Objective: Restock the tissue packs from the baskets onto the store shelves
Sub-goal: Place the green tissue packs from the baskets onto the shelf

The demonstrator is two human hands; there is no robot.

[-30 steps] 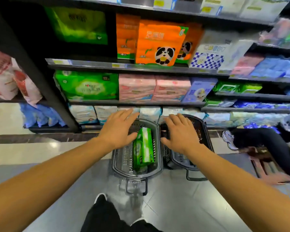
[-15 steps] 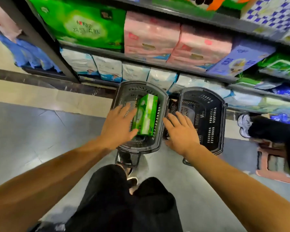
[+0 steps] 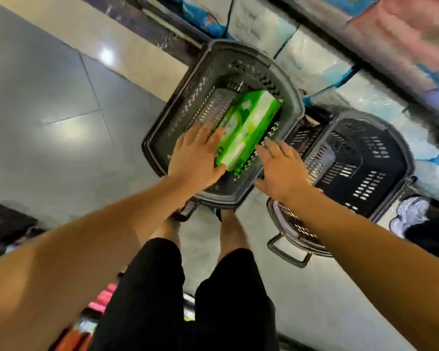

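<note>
Green tissue pack: glossy plastic film. Grey basket: matt perforated plastic. Floor: polished, reflective tile.

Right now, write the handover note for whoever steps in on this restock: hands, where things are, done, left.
Left hand: open, fingers straight, at the left side of the green tissue pack; contact looks likely but not certain.
Right hand: open, at the pack's right side over the basket rim, not gripping.
The green pack lies in the grey basket on the floor, the only pack seen in it.
The black basket beside it shows nothing inside.
The shelves behind the baskets already hold packs.
Done: nothing lifted at this moment.
Left: grip the green pack with both hands, lift it out, set it on the shelf.
</note>
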